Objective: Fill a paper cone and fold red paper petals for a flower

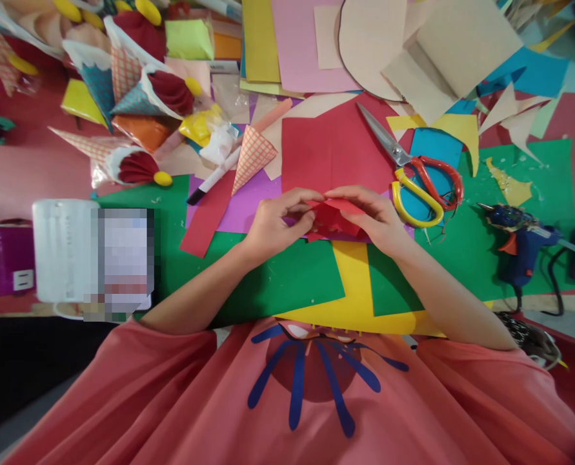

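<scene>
Between both hands I hold a small folded piece of red paper (349, 223), just above the table. My left hand (284, 219) pinches its left edge with thumb and fingers. On the other side, my right hand (367, 210) grips the paper's right part, thumb in front and fingers behind. Larger red paper sheets (335, 148) lie flat right behind my hands. To the right of these rest scissors (413, 171) with one yellow and one red handle. A checkered paper cone (254, 158) and a white marker with a black end (214, 175) lie left of the red sheets.
Finished paper cones (132, 77) with red pleated tops pile up at the back left. A glue gun (519, 248) sits at the right, its cord trailing. A phone (126, 258) lies beside a white case (64, 248). Paper scraps (510, 113) and green sheets (277, 278) cover much of the table.
</scene>
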Available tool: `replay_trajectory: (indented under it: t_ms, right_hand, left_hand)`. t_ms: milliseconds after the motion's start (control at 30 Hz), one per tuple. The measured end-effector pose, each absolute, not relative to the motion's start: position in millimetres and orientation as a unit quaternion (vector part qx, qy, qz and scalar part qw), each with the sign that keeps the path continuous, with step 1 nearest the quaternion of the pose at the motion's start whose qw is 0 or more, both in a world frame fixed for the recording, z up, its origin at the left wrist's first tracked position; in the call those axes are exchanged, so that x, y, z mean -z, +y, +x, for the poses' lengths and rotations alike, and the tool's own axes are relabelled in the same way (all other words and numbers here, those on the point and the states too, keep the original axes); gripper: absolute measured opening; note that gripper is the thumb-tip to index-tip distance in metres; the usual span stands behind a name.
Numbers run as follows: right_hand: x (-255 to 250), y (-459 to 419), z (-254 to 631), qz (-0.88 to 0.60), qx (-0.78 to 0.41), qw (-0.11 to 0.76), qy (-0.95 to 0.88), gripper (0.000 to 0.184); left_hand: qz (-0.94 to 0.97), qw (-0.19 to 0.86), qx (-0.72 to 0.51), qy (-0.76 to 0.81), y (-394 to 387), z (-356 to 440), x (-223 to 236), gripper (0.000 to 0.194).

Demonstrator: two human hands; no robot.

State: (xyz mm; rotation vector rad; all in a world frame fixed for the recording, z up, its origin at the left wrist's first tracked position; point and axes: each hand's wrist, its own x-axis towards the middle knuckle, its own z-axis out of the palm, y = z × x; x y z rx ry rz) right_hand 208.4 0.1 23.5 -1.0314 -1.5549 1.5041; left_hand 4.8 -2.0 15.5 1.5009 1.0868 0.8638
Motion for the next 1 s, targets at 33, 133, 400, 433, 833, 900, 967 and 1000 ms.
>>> replay_trajectory:
  t_ms: [33,133,400,433,833,900,967,1000]
  right_hand:
    - [-23.1,0.6,208.9,-0.402,-0.587,0.364,-0.601,0.025]
    - [-20.7,1.8,209.5,-0.406,-0.604,0.380,-0.570,0.023]
    - [-14.3,3.1,213.2,-0.400,-0.673,0.387,-0.487,0.023]
    - [-14.4,3.1,214.0,-0.392,-0.676,0.386,-0.489,0.025]
    - [-21.6,1.4,208.2,-0.442,-0.618,0.403,-0.510,0.042]
    - [-21.7,2.3,207.2,-0.445,-0.613,0.396,-0.519,0.038]
    - [-22.1,2.6,206.1,-0.441,-0.622,0.381,-0.523,0.034]
    - [-22.4,2.4,205.6,-0.441,-0.622,0.377,-0.526,0.031]
  left_hand:
    - [0.624,0.523,-0.365,0.451,-1.6,4.7,-15.8,0.023]
    - [0.617,0.530,-0.391,0.430,-1.0,4.7,-15.4,0.021]
    - [0.617,0.516,-0.434,0.405,0.5,3.3,-10.9,0.025]
    - [0.619,0.514,-0.434,0.405,0.5,2.9,-11.0,0.025]
    - [0.740,0.321,-0.444,0.389,1.4,1.9,-16.4,0.011]
    - [0.763,0.284,-0.444,0.375,0.9,1.9,-15.9,0.011]
    - [0.772,0.267,-0.438,0.375,-0.2,2.3,-14.9,0.013]
    - [0.771,0.267,-0.439,0.376,-0.8,2.4,-14.3,0.014]
